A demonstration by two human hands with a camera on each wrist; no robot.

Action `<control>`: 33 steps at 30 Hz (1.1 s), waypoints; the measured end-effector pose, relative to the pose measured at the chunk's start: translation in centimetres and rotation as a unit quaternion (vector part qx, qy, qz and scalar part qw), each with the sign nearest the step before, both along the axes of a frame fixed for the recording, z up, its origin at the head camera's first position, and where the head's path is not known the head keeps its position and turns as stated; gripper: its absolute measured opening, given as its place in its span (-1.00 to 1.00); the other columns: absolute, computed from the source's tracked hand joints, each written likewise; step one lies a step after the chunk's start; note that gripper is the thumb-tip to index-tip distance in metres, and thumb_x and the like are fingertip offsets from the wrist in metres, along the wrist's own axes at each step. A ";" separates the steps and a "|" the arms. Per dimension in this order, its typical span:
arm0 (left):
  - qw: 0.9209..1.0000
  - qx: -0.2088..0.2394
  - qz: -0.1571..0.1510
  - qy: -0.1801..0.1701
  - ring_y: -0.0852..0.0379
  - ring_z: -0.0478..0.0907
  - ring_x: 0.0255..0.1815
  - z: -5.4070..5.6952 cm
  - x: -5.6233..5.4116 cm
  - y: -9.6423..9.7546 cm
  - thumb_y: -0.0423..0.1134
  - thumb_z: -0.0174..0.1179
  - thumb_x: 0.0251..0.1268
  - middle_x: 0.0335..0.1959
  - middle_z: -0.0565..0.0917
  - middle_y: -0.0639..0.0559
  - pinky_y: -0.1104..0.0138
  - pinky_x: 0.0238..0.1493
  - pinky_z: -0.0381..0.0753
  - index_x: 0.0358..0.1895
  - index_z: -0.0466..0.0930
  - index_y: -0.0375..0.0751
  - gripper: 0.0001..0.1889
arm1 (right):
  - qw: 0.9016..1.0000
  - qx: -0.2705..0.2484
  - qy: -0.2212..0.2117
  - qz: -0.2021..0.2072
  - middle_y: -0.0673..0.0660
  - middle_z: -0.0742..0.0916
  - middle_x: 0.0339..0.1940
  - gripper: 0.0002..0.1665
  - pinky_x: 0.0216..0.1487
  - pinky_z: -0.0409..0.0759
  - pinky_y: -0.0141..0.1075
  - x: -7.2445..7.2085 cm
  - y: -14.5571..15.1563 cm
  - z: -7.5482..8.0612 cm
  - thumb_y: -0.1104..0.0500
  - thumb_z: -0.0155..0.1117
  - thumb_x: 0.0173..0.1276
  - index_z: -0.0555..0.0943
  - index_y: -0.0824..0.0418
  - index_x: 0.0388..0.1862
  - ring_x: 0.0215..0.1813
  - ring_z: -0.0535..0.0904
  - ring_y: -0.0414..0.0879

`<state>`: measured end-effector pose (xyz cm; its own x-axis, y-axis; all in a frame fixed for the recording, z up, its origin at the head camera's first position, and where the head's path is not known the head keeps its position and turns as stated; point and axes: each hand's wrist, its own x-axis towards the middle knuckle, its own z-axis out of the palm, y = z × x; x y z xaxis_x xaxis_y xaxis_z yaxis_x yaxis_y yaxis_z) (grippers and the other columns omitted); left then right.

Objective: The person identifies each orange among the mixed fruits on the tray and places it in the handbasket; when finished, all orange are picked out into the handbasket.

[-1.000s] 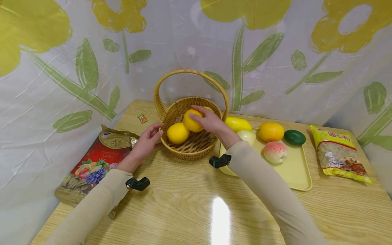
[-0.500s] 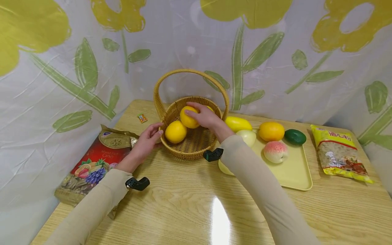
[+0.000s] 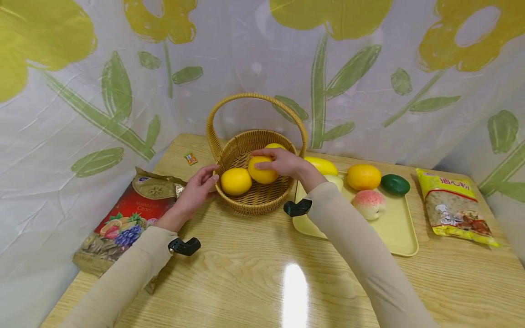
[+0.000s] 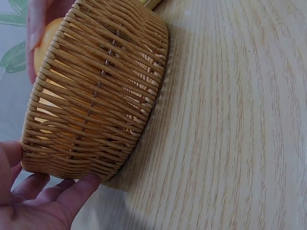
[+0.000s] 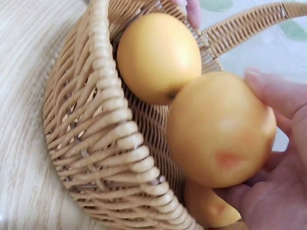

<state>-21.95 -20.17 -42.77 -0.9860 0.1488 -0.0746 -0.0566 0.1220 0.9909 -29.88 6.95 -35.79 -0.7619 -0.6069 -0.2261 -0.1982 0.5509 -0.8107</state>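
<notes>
A round wicker basket (image 3: 246, 207) with an arched handle stands on the table. At its left side my left hand (image 3: 198, 189) grips the wall; in the left wrist view the fingertips (image 4: 88, 184) press on the woven side. Over the inside of the basket, my right hand (image 3: 283, 163) holds a round yellow-orange fruit (image 3: 262, 172), thumb on one side and fingers over the top. A reddish patch marks this fruit in the right wrist view. Another yellow-orange fruit (image 5: 158, 55) lies to its left inside. A third yellow fruit (image 3: 275, 146) sits behind, partly hidden by the hand.
Right of the basket, a pale yellow tray (image 3: 393, 237) bears a peach (image 3: 369, 204), an orange-yellow fruit (image 3: 363, 176), a dark green fruit (image 3: 395, 184) and others. A candy bag (image 3: 135, 214) lies left, a small wrapped candy (image 3: 190, 158) behind it, and a yellow food packet (image 3: 457, 205) far right.
The right hand shifted slightly left and back with the fruit, then came right and forward, lower toward the basket's middle. The yellow fruit behind shows more. The left hand stayed put.
</notes>
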 end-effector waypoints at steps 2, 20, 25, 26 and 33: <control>1.000 -0.002 0.000 -0.001 -0.10 0.16 0.47 0.0 0.0 0.0 -0.20 -0.14 0.61 0.53 0.12 -0.17 -0.07 0.30 0.39 0.50 0.10 -0.26 -0.49 | 1.000 0.010 -0.006 0.019 0.02 0.33 0.51 -0.37 0.50 0.08 -0.12 -0.1 0.2 -0.2 -0.03 0.21 0.45 0.37 0.00 0.47 0.54 0.05 -0.06; 1.000 0.000 -0.004 -0.001 -0.09 0.15 0.48 0.1 0.1 0.0 -0.19 -0.14 0.61 0.54 0.11 -0.17 -0.07 0.29 0.40 0.50 0.09 -0.28 -0.49 | 0.992 0.099 -0.011 0.074 0.13 0.31 0.52 -0.39 0.50 0.06 -0.07 0.2 0.1 -0.6 0.04 0.22 0.45 0.40 0.05 0.45 0.53 0.09 0.01; 1.000 -0.005 -0.002 0.000 -0.09 0.15 0.48 0.2 0.1 0.0 -0.19 -0.13 0.61 0.53 0.12 -0.17 -0.06 0.30 0.39 0.50 0.10 -0.28 -0.49 | 0.992 0.098 -0.014 0.077 0.13 0.33 0.50 -0.41 0.49 0.08 -0.09 0.2 0.0 -0.4 0.07 0.24 0.43 0.44 0.07 0.42 0.51 0.11 0.00; 1.000 -0.006 -0.002 -0.001 -0.09 0.16 0.48 0.2 0.1 0.0 -0.20 -0.13 0.61 0.53 0.12 -0.17 -0.05 0.30 0.39 0.49 0.10 -0.28 -0.49 | 0.992 0.097 -0.015 0.079 0.12 0.34 0.49 -0.42 0.49 0.08 -0.09 0.2 0.0 -0.3 0.07 0.25 0.42 0.45 0.08 0.41 0.51 0.12 0.00; 1.000 -0.001 -0.001 -0.004 -0.10 0.13 0.49 0.3 0.2 0.1 -0.20 -0.14 0.61 0.54 0.10 -0.19 -0.06 0.30 0.38 0.50 0.09 -0.29 -0.49 | 0.992 0.093 -0.012 0.081 0.08 0.44 0.42 -0.49 0.49 0.09 -0.11 0.3 0.1 -0.1 0.13 0.27 0.41 0.53 0.10 0.33 0.49 0.17 -0.01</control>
<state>-21.75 -20.05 -42.46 -0.9851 0.1514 -0.0818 -0.0632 0.1234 0.9903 -29.62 7.07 -35.84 -0.6510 -0.6666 -0.3630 -0.2779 0.6543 -0.7033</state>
